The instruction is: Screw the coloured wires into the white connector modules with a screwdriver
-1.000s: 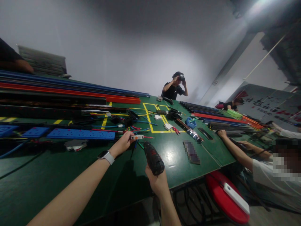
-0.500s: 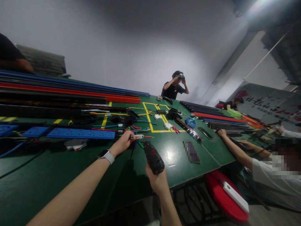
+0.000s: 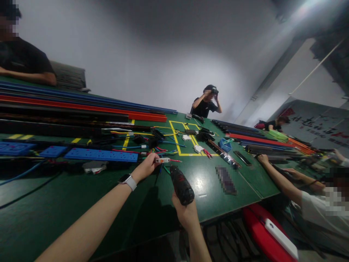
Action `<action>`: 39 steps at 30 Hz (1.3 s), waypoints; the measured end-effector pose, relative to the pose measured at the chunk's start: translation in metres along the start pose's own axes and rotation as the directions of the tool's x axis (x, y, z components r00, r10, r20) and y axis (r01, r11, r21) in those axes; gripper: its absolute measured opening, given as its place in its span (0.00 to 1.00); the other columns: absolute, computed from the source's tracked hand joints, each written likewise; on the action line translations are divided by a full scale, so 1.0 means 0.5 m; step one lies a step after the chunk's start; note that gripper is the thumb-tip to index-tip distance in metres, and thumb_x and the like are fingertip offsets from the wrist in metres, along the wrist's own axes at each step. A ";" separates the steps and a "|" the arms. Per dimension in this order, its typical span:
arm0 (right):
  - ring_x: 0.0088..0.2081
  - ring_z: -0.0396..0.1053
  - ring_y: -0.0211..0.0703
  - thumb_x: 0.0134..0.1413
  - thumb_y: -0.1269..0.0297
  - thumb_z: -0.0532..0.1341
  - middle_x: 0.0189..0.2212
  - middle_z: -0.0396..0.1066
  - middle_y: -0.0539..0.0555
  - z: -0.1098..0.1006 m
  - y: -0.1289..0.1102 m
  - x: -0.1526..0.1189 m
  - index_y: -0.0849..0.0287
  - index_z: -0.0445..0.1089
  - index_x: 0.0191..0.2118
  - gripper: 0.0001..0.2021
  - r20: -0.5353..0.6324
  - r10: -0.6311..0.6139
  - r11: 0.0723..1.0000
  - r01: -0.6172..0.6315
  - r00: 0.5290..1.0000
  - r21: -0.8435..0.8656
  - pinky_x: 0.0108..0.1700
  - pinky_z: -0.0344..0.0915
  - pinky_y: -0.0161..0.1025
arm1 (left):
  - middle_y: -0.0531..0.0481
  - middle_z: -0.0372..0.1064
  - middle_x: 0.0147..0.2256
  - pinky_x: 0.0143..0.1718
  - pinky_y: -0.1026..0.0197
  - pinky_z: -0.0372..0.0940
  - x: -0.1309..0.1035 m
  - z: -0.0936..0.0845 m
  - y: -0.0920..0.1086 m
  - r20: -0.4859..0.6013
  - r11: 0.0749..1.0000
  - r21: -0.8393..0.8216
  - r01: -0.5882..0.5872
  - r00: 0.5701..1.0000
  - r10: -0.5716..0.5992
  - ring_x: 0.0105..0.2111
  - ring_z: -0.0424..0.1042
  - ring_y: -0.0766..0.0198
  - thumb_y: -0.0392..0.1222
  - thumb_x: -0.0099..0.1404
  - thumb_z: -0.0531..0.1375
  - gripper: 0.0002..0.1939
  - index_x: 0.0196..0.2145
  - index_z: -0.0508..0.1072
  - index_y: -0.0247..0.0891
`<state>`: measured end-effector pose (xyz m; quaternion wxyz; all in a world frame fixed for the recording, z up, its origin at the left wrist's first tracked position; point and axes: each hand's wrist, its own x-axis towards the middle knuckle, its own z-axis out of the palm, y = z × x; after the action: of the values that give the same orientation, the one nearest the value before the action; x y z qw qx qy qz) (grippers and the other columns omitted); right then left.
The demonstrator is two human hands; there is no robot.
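Two bare hands: both out over the dark green tabletop (image 3: 114, 222), side by side, the left a little farther forward.
Left hand (image 3: 149, 165): thumb and fingers pinch the near end of a small white rectangular block with an orange spot (image 3: 163, 160); a grey-banded smartwatch (image 3: 128, 181) sits on this wrist.
White block: in front of the left fingertips, above the table, with a thin red wire (image 3: 176, 161) sticking out of its far end.
Right hand (image 3: 185, 211): fingers wrapped around the grip of a black power driver with red markings (image 3: 182, 185).
Driver nose: near the block and the red wire; whether it touches either, I cannot tell.
Left of the hands: a long blue socket strip (image 3: 102, 154) in a black housing, with a flat grey-and-white block (image 3: 94, 167) just beside its near edge.
Beyond the block: a yellow taped rectangle (image 3: 178, 142) on the table, loose coloured wires reaching its left side.
Right of the tape: a small blue plastic basket (image 3: 225, 145) and a black phone-like slab (image 3: 242, 158).
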<state>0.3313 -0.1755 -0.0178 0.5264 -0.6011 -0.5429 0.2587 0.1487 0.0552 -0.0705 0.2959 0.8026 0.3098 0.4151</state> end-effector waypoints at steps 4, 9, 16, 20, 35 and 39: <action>0.47 0.75 0.52 0.58 0.62 0.63 0.41 0.78 0.57 0.000 0.001 0.000 0.60 0.75 0.50 0.15 0.035 0.001 1.000 -0.002 0.999 0.021 0.53 0.71 0.46 | 0.46 0.68 0.43 0.49 0.50 0.66 -0.001 0.003 -0.007 -0.010 1.000 0.000 0.008 1.000 -0.008 0.44 0.69 0.56 0.47 0.69 0.58 0.10 0.44 0.68 0.41; 0.49 0.75 0.54 0.55 0.63 0.65 0.39 0.78 0.56 -0.001 -0.009 0.000 0.58 0.75 0.51 0.18 0.015 0.001 0.999 -0.002 1.000 0.042 0.52 0.71 0.46 | 0.46 0.68 0.42 0.49 0.50 0.67 0.001 0.003 -0.010 0.007 1.000 0.004 0.016 1.000 -0.016 0.44 0.69 0.56 0.47 0.69 0.58 0.09 0.43 0.68 0.42; 0.49 0.74 0.54 0.55 0.63 0.65 0.39 0.78 0.57 -0.001 -0.019 0.001 0.59 0.73 0.56 0.21 -0.004 -0.047 0.998 0.047 0.999 0.034 0.53 0.70 0.47 | 0.46 0.68 0.43 0.49 0.50 0.67 0.000 0.001 -0.005 -0.002 1.000 0.001 0.018 1.000 -0.018 0.44 0.69 0.55 0.48 0.69 0.59 0.09 0.43 0.68 0.41; 0.47 0.75 0.53 0.56 0.63 0.65 0.38 0.78 0.57 0.000 -0.009 0.001 0.59 0.71 0.57 0.23 -0.003 -0.035 0.999 0.035 0.999 0.022 0.52 0.71 0.47 | 0.46 0.69 0.43 0.50 0.50 0.67 0.000 0.000 -0.001 0.000 1.000 0.002 0.019 1.000 -0.019 0.45 0.69 0.55 0.48 0.69 0.59 0.10 0.43 0.68 0.41; 0.47 0.75 0.53 0.57 0.62 0.64 0.41 0.78 0.58 0.001 -0.006 0.002 0.60 0.75 0.50 0.16 0.011 0.016 1.000 -0.016 1.000 0.010 0.52 0.71 0.48 | 0.46 0.69 0.43 0.50 0.51 0.67 -0.001 -0.004 0.010 -0.013 1.000 0.001 0.002 1.000 -0.002 0.44 0.70 0.56 0.48 0.69 0.58 0.10 0.43 0.69 0.41; 0.46 0.75 0.52 0.57 0.61 0.63 0.41 0.78 0.58 0.001 -0.007 -0.001 0.61 0.75 0.49 0.15 0.013 0.032 0.999 -0.032 0.999 0.005 0.52 0.71 0.46 | 0.46 0.69 0.44 0.51 0.51 0.67 0.000 -0.003 0.005 -0.015 1.000 0.003 0.003 1.000 -0.003 0.45 0.70 0.56 0.48 0.69 0.59 0.09 0.43 0.69 0.42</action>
<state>0.3294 -0.1761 -0.0151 0.5200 -0.6067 -0.5359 0.2725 0.1478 0.0541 -0.0681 0.2929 0.7995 0.3138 0.4202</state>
